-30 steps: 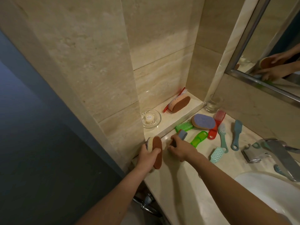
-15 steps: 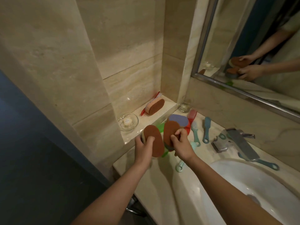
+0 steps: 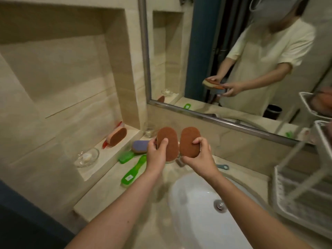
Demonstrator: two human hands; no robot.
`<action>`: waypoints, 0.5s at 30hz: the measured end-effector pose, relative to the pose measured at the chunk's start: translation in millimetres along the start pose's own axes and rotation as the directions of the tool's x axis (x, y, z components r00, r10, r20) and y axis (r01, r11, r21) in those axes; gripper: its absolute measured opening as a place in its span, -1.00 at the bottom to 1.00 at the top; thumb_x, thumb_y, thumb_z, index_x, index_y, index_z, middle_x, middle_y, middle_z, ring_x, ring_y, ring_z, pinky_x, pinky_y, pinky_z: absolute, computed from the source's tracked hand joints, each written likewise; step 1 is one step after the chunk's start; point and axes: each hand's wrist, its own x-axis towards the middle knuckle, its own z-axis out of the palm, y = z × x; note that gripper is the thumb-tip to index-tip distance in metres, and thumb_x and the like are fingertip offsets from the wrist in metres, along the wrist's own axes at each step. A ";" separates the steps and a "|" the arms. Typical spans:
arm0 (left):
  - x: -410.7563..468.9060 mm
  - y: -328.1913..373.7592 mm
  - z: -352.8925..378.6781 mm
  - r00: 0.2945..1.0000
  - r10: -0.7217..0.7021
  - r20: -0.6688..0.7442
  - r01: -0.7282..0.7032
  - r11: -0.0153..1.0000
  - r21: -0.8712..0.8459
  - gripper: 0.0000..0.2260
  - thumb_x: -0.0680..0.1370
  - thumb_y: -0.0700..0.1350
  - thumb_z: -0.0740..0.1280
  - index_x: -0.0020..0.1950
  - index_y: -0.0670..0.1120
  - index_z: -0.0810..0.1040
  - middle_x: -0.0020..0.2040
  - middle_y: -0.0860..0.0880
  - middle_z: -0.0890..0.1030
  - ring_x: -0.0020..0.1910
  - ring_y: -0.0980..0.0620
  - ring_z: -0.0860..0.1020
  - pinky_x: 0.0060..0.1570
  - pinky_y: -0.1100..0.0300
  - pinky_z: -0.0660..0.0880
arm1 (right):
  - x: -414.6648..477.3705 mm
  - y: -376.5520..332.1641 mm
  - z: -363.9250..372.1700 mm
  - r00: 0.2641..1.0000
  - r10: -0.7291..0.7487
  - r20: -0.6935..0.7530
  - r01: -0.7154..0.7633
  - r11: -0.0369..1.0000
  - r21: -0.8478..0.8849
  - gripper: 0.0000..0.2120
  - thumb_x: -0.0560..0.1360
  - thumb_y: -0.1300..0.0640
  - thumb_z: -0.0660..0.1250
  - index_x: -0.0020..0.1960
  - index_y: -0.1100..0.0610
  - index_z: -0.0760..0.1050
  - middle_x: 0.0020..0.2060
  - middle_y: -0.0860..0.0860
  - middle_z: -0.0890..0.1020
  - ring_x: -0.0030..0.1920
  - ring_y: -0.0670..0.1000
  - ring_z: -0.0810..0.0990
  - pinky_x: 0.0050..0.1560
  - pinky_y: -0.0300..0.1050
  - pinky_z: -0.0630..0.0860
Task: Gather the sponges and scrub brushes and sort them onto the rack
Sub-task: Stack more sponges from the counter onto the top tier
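My left hand [image 3: 156,155] grips an oval brown-faced sponge [image 3: 168,141], held upright above the counter. Right beside it, my right hand [image 3: 198,157] grips a second brown-faced sponge [image 3: 189,139]. The two sponges almost touch. A white wire rack [image 3: 294,194] stands at the right edge, beside the basin. Left on the counter are a purple-topped sponge [image 3: 140,145], a green scrub brush [image 3: 135,169] and another green brush [image 3: 126,157]. One more brown sponge [image 3: 117,138] leans on the niche ledge, with a red brush handle [image 3: 106,143] behind it.
A white basin [image 3: 197,209] lies below my arms. A glass dish [image 3: 87,157] with a small white item sits on the ledge, and a drinking glass [image 3: 150,131] stands in the corner. A mirror [image 3: 233,51] fills the wall ahead. A teal handle [image 3: 223,166] pokes out past my right hand.
Both hands have lifted their sponges off the counter's left end and carried them right, over the basin. The view has swung right, bringing the rack into sight.
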 end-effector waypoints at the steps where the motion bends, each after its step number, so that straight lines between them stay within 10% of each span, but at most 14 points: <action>1: -5.0 2.8 13.1 1.000 0.001 0.015 -0.001 1.000 -0.006 -0.67 0.58 -0.11 0.32 0.31 -0.14 0.40 0.23 -0.14 0.56 0.15 -0.07 0.56 0.20 0.01 0.50 | -2.7 -0.5 -15.3 1.000 -0.008 -0.016 0.008 1.000 -0.005 -0.47 0.18 0.19 0.50 -0.04 -0.16 0.29 0.09 0.00 0.38 -0.02 -0.05 0.49 -0.20 -0.34 0.42; 9: -61.3 29.5 105.4 0.985 0.051 0.165 -0.059 0.997 0.043 -0.51 0.61 -0.01 0.24 0.49 0.17 0.15 0.43 -0.08 0.37 0.29 -0.06 0.45 0.21 0.05 0.44 | -30.1 -4.4 -124.1 0.986 -0.049 -0.157 0.060 0.996 0.068 -0.51 0.14 0.08 0.42 -0.05 -0.24 0.29 0.14 -0.01 0.45 0.06 0.08 0.54 -0.03 0.02 0.56; 15: -102.0 56.6 153.5 0.951 0.157 0.265 -0.159 0.987 -0.013 -0.62 0.63 -0.07 0.22 0.43 0.14 0.29 0.37 -0.03 0.41 0.22 0.01 0.48 0.13 0.11 0.50 | -46.6 -16.4 -185.6 0.947 -0.149 -0.286 0.162 0.987 0.022 -0.56 0.17 0.09 0.42 -0.04 -0.16 0.32 0.08 -0.14 0.35 0.00 -0.31 0.41 -0.12 -0.46 0.38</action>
